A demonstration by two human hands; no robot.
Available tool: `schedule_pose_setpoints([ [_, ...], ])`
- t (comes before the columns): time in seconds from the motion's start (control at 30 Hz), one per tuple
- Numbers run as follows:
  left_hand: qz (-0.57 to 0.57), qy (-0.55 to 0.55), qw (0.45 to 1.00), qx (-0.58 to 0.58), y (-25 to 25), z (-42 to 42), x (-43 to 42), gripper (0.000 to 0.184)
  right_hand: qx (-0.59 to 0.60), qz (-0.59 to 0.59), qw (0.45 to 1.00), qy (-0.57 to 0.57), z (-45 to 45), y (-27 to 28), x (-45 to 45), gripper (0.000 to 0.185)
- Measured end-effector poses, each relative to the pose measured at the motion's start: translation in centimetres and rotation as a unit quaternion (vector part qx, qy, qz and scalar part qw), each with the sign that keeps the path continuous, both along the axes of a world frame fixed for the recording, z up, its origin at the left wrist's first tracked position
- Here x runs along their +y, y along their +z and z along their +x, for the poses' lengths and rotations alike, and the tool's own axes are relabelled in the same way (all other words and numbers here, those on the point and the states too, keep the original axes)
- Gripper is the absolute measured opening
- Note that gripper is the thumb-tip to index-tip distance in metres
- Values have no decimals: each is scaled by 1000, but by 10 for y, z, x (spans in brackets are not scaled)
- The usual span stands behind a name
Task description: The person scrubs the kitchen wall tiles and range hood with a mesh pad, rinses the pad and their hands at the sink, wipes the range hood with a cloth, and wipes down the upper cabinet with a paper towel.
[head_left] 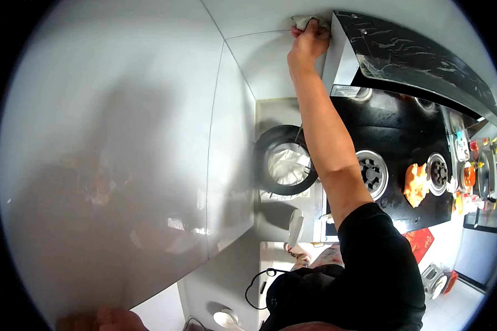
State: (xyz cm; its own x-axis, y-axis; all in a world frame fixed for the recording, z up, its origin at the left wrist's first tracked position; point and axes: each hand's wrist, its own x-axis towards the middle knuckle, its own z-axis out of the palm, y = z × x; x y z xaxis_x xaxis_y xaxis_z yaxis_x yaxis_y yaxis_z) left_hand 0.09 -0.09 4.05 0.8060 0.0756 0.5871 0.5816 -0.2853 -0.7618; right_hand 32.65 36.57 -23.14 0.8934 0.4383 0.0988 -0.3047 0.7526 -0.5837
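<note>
Head view shows the right hand (311, 43) stretched far up, its grip closed, fingers bunched around a crumpled pale grey cloth (300, 22). That cloth lies against the glossy white tiled wall (268, 63), high above the tabletop's (275, 110) far edge, just beside the white side of a range hood with a black marbled front panel (419, 52). Judging by the pose, the step in hand looks like wiping the narrow strip where wall and hood meet. The next move, I judge, calls for a firm pinch on the cloth, flat pressure, and care not to knock the knuckles on the hood's edge.

At the lower left of the view is the left hand (107, 320), cut off and dim (whether its grip is spread or pressed together, I cannot tell).

Below the raised forearm, a round black ring with crumpled white material inside (261, 161) sits near the tabletop's far left corner. To its right, a crumpled orange bundle (416, 186) lies on the black glass cooktop (403, 135), between two silver burners, closer to its right edge.
</note>
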Motion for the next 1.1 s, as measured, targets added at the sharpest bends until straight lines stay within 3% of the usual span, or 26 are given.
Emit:
schedule_pose_setpoints([
  [0.07,-15,-3,1000,-8,-3,15,4,42,-44,-15,999,-23,-3,-32,0,24],
  [0.13,-30,-9,999,-11,-6,31,9,42,135,-47,989,-39,-9,-91,5,24],
  [0.23,-40,-8,999,-11,-6,10,8,42,244,-261,929,-92,-5,-162,10,19],
  [0.37,-58,12,998,-2,-5,-3,2,42,330,-378,865,-4,17,-226,18,15],
  [0.53,-66,25,998,5,-4,-3,2,43,350,-372,846,153,-8,-236,24,10],
  [0.67,-70,41,997,18,0,-1,-4,43,352,-311,843,262,-103,-182,44,6],
  [0.77,-86,65,994,27,0,-1,-6,43,280,-259,880,282,-139,-129,52,5],
  [0.83,-92,92,991,37,1,-1,-9,43,168,-213,898,345,-116,-115,30,4],
  [0.9,-106,131,984,63,5,-8,-14,44,97,-210,932,279,-91,-139,19,9],
  [1.0,-160,105,976,106,8,-29,-11,44,196,-236,928,213,-69,-205,30,8],
  [1.07,-131,23,991,23,0,-49,-12,45,250,-389,846,267,-61,-238,38,8],
  [1.1,-121,-4,993,-6,-4,-48,-11,45,248,-391,845,268,-69,-255,42,8],
])
